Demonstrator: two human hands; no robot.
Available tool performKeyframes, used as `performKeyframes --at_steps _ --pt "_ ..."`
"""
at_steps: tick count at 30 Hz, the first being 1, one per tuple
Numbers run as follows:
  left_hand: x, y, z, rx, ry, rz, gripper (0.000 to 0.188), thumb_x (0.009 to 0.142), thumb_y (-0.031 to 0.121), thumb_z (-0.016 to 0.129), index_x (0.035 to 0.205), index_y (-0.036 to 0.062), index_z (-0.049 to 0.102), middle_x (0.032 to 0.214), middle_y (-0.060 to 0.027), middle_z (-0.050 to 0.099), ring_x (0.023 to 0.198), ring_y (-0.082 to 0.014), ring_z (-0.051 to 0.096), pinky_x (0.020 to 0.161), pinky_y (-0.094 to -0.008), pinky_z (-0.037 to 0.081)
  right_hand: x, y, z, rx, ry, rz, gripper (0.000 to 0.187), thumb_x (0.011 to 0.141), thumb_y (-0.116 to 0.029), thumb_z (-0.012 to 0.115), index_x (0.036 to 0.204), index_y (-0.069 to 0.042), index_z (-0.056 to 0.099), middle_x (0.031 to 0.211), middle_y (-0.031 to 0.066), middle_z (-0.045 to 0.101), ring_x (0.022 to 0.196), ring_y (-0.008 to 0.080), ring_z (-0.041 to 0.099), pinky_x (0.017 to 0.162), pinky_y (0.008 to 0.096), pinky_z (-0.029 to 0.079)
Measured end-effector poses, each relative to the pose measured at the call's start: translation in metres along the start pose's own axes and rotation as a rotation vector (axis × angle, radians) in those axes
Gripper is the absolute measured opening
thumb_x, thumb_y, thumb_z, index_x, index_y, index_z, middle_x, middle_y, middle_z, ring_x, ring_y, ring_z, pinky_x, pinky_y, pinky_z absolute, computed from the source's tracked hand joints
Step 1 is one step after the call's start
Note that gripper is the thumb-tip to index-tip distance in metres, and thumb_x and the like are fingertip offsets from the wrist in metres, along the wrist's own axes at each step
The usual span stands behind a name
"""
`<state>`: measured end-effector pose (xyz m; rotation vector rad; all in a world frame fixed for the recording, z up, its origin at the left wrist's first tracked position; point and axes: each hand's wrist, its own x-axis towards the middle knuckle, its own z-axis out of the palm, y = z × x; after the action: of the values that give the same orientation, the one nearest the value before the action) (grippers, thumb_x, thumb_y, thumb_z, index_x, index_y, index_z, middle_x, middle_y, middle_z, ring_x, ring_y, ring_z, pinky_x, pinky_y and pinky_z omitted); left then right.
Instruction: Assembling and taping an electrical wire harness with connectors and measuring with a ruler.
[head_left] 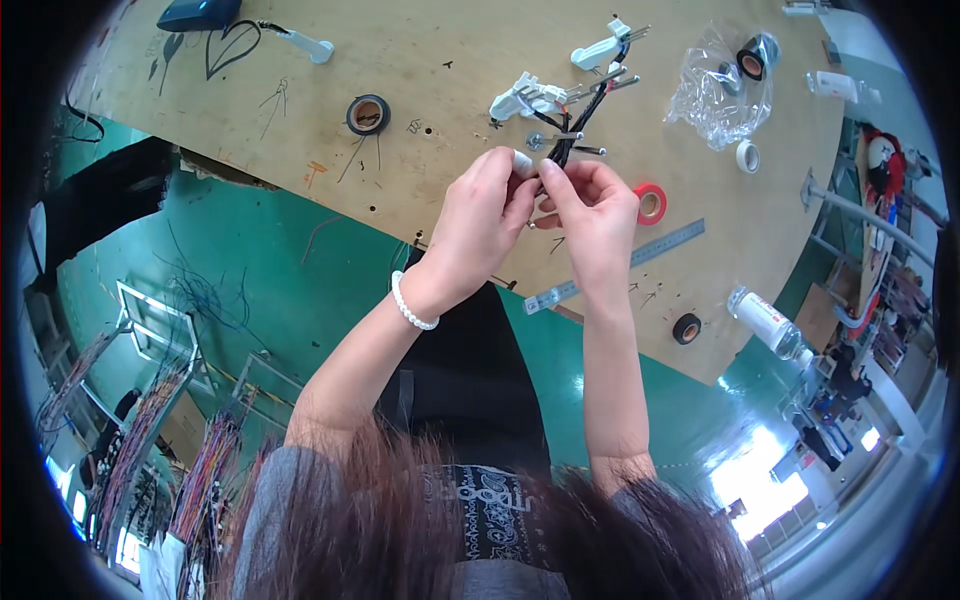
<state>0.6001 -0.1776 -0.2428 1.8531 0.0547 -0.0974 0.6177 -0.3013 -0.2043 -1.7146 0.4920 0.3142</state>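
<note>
Wires (564,148), dark and bundled, run over the wooden board (420,70) toward white connectors (525,97), passing among metal pegs (622,82) that partly cover them; their lower end disappears between the person's two hands. The right hand (598,205) has its thumb pressed to the bundle, fingers curled narrow around it, though the fingertips behind are hidden. The left hand (478,215) sits just beside, thumb and forefinger drawn close together at the bundle's lower end; its own knuckles block the view, so I cannot tell whether it grips the wires. A white wrapping (521,164) shows on one left finger. The right forearm crosses a metal ruler (670,240), hiding its middle, and the right hand stands near a red tape roll (661,203). Glare blurs the contents of a clear plastic bag (700,110). Hair covers much of the shirt print.
</note>
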Motion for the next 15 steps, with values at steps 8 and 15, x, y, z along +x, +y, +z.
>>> performKeyframes --at_steps 8,15 --pt "0.000 0.006 -0.011 -0.317 -0.073 -0.290 0.015 0.093 0.009 0.063 0.098 -0.0036 0.056 0.074 -0.0069 0.065 0.063 -0.0085 0.058 0.056 -0.0265 0.047 -0.004 -0.001 0.010 0.037 0.071 0.047 0.019 0.089 -0.011 0.069 0.094 0.006 0.062 0.082 0.0088 0.067 0.065 0.0121 0.065 0.057 0.0248 0.056" --pt "0.009 0.007 -0.008 -0.387 -0.053 -0.308 0.022 0.090 0.010 0.064 0.105 -0.0047 0.059 0.077 -0.0057 0.065 0.060 -0.0081 0.061 0.050 -0.0233 0.047 0.000 0.002 0.007 0.109 0.045 0.070 0.018 0.088 -0.007 0.067 0.097 0.006 0.060 0.082 0.0076 0.066 0.065 0.0111 0.064 0.056 0.0249 0.055"
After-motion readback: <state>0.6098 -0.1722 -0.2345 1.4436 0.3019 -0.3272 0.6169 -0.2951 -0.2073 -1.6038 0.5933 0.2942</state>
